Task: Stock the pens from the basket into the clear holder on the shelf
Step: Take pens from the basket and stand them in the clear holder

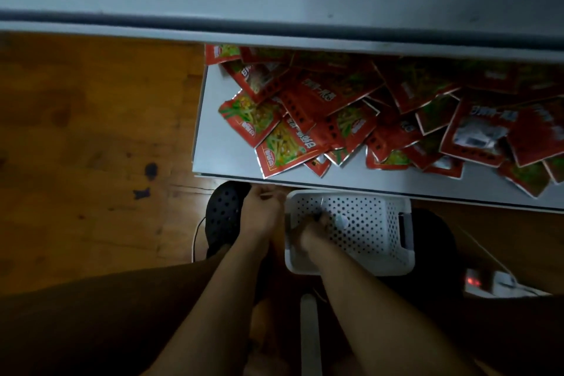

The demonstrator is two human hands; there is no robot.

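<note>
1. At 7 o'clock I've got a black perforated shoe (224,217) on the wooden floor (91,131).
2. Left hand (259,210) at 6 o'clock sits just left of the basket with its fingers curled in. I can't tell if it grips anything.
3. Right hand (311,233) is down inside the white basket (366,267) at 5 o'clock. Its fingers are bent toward the basket floor, too blurred to tell what they hold.
4. Red snack packets (335,119) are heaped on the shelf (219,156) at 2 o'clock.

Red snack packets (351,119) lie heaped (many overlapping); a black perforated shoe (222,217) stands on the wooden floor (91,131).
</note>
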